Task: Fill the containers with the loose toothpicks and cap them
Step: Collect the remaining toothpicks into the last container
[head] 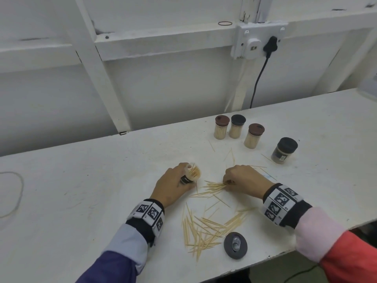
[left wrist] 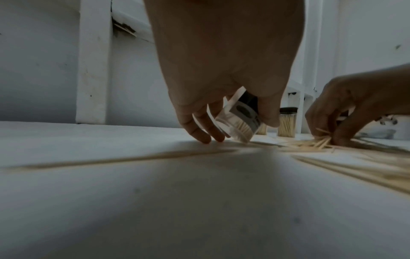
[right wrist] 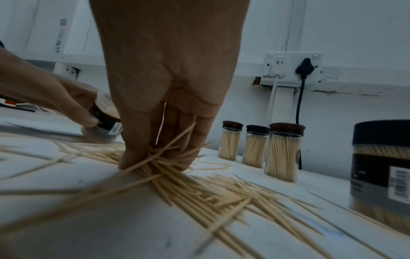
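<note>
From the head view, the left hand (head: 170,186) grips an open container (head: 191,174), tilted with its mouth up and toward the right hand (head: 242,177), a few sticks already inside. The right hand's fingers are curled onto a small bunch of toothpicks (head: 214,185) just right of that container. A larger loose pile (head: 206,229) lies nearer the person than the container, with the dark lid (head: 235,245) at its right edge. Beyond the container stand 3 slim capped jars (head: 236,129) and 1 wider capped jar (head: 284,151), all on the white table (head: 81,180).

In the left wrist view, the left hand (left wrist: 221,70) holds the container (left wrist: 239,122) between thumb and fingers, its rim almost at the table.

In the right wrist view, the right hand (right wrist: 168,87) pinches sticks (right wrist: 159,157) against the tabletop, fingertips (right wrist: 131,157) pressed down among them.

The sticks look light, stiff and thin, likely to roll and splay; gathering them parallel and pinching near the middle of the bunch should keep them aligned. The clear container seems light and smooth, best held around its labelled waist.
</note>
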